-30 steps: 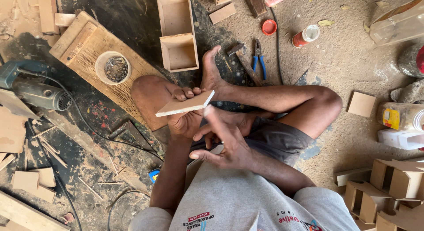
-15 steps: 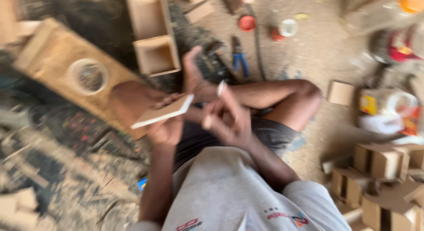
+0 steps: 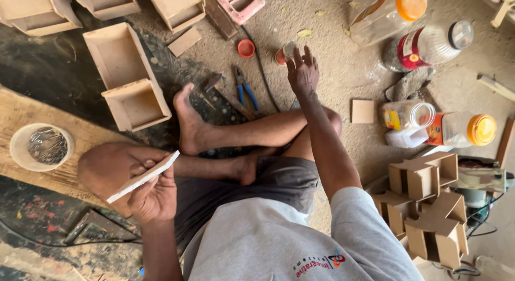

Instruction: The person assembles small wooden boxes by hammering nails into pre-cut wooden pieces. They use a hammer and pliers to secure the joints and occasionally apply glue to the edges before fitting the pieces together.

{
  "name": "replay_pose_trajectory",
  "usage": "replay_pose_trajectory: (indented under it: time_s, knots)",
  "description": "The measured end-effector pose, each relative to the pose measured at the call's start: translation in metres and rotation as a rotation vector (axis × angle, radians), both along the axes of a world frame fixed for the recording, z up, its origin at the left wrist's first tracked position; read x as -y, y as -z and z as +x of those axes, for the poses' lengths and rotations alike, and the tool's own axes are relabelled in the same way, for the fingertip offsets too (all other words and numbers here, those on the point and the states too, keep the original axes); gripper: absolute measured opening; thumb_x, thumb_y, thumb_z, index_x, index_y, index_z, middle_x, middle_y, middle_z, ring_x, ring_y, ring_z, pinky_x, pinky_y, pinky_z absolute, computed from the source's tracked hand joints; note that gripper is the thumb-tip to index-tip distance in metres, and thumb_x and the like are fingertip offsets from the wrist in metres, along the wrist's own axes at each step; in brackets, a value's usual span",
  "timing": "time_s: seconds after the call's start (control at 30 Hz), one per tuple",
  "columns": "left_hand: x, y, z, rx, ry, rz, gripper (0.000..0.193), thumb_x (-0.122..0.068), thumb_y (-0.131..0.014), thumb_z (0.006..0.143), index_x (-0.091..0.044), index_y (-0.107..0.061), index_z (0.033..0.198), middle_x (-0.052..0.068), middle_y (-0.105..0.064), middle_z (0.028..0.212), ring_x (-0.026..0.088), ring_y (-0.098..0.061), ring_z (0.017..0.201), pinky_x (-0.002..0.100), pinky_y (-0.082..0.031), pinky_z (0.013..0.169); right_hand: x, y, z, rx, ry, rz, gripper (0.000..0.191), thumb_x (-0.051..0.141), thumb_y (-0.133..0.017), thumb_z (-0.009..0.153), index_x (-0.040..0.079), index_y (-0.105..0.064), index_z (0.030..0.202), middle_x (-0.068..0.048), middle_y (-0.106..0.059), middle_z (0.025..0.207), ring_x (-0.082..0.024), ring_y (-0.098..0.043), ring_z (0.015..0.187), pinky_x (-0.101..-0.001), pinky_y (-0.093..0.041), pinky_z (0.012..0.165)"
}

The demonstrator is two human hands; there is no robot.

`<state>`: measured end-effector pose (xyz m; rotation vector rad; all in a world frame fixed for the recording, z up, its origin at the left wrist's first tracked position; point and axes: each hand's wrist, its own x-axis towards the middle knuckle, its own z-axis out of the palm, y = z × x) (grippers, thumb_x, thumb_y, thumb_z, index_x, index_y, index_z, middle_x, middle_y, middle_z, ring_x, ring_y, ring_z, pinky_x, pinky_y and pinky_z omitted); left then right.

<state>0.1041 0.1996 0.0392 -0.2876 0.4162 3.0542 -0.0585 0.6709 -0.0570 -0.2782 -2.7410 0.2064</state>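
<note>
Left hand [image 3: 153,198], lower left of frame: fingers closed on a thin pale wooden strip [image 3: 142,177], held edge-up over the knee. Right hand [image 3: 302,71], upper centre: fingers spread, empty, reaching at a small overturned cup [image 3: 284,52] on the sandy floor beside an orange cap [image 3: 246,48]. Open wooden boxes [image 3: 129,79] lie upper left, folded box frames [image 3: 426,206] lower right. Judgement: several boxes appear built; the strip is not yet fixed to anything. Pliers [image 3: 244,88] lie unused.
</note>
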Motion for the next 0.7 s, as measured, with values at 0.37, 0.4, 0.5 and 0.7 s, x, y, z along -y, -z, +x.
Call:
replay_pose_trajectory:
  time_s: [0.37,0.4,0.5,0.7]
  knots:
    - [0.002,0.009,-0.043,0.021,0.009,0.005,0.024,0.014,-0.068,0.091,-0.002,-0.073,0.109,0.016,-0.074,0.112,0.029,-0.068,0.122,0.053,-0.043,0.132,-0.016,-0.004,-0.038,0.047,-0.142,0.061,0.02,0.028,-0.079,0.095,0.01,-0.074,0.101,-0.01,-0.073,0.111,-0.026,-0.073,0.079,-0.0377,-0.061,0.061]
    - [0.001,0.01,-0.046,0.029,0.008,-0.01,0.025,0.014,-0.068,0.091,-0.003,-0.073,0.109,0.015,-0.074,0.114,0.029,-0.068,0.124,0.053,-0.043,0.131,-0.019,-0.002,-0.04,0.095,-0.137,0.045,0.021,0.028,-0.078,0.097,0.008,-0.073,0.103,-0.012,-0.072,0.109,-0.026,-0.073,0.078,-0.0379,-0.06,0.059]
    - [-0.002,0.013,-0.051,0.034,0.003,-0.052,0.027,0.013,-0.067,0.091,-0.003,-0.073,0.111,0.015,-0.074,0.117,0.03,-0.068,0.126,0.053,-0.044,0.129,-0.03,0.005,-0.042,0.11,-0.194,0.033,0.022,0.028,-0.077,0.1,0.009,-0.073,0.109,-0.014,-0.072,0.106,-0.028,-0.071,0.079,-0.0399,-0.059,0.06]
    - [0.006,0.018,-0.057,0.137,-0.049,-0.092,0.033,0.011,-0.067,0.089,-0.007,-0.071,0.117,0.01,-0.074,0.115,0.027,-0.068,0.119,0.055,-0.049,0.119,-0.027,0.006,-0.045,0.13,-0.03,0.048,0.116,0.069,-0.085,0.082,-0.013,-0.04,0.151,-0.025,-0.066,0.133,-0.041,-0.069,0.107,-0.0483,-0.056,0.085]
